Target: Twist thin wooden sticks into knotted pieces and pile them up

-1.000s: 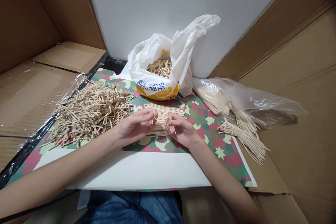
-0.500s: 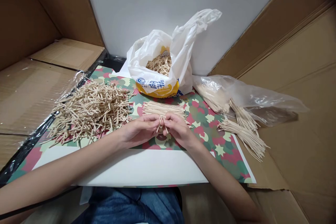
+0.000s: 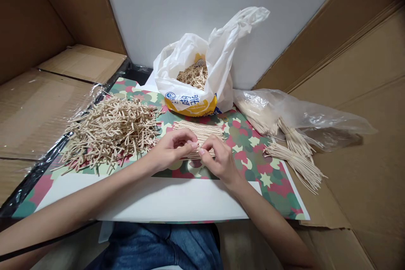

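Note:
My left hand (image 3: 172,147) and my right hand (image 3: 218,158) meet over a flat row of thin pale sticks (image 3: 205,130) laid on a camouflage-patterned sheet (image 3: 249,152). The fingertips of both hands are pinched together on a small stick piece between them; it is mostly hidden by the fingers. A big heap of knotted stick pieces (image 3: 110,133) lies just left of my left hand.
A white and yellow plastic bag (image 3: 196,80) holding more knotted pieces stands behind the sticks. A clear plastic bag (image 3: 303,118) and loose stick bundles (image 3: 297,162) lie at the right. Cardboard (image 3: 363,105) surrounds the sheet, and a white board edge (image 3: 177,202) lies near me.
My hands were apart, each holding a stick end, then came together. They now pinch at the same spot, slightly farther forward over the stick row.

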`<state>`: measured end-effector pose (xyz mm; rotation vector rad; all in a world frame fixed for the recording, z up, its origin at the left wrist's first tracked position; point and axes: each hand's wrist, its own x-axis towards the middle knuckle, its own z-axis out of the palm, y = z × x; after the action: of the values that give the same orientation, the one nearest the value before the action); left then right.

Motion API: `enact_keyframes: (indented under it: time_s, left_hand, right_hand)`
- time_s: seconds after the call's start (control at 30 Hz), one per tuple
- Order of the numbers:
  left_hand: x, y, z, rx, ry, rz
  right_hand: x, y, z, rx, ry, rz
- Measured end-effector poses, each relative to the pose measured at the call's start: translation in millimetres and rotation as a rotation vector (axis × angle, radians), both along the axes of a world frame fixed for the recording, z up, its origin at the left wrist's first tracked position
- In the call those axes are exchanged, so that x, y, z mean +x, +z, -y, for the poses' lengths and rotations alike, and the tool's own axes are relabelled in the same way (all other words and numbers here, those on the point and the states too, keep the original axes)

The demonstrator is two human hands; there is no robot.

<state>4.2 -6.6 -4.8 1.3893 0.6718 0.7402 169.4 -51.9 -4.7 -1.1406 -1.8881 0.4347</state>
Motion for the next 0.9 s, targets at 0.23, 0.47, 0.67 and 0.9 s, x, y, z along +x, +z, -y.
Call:
enact_keyframes:
  time_s: [0.23, 0.47, 0.67, 0.9]
  left_hand:
    - [-8.7, 8.5, -8.0, 0.178, -0.163, -0.178]
    - [-14.4, 17.1, -12.6, 0.308, -0.280, -0.351]
    - [-14.5, 21.6, -10.3, 0.408, -0.306, -0.440]
    - [-10.0, 17.4, -6.3, 0.384, -0.247, -0.397]
  right_hand:
    - [1.1, 3.4, 0.9, -0.058, 0.053, 0.120]
    - [5.3, 3.2, -2.2, -0.270, 0.162, 0.106]
    - [7.1, 2.5, -3.8, -0.220, 0.207, 0.254]
    - [10.8, 6.3, -5.8, -0.294, 0.135, 0.329]
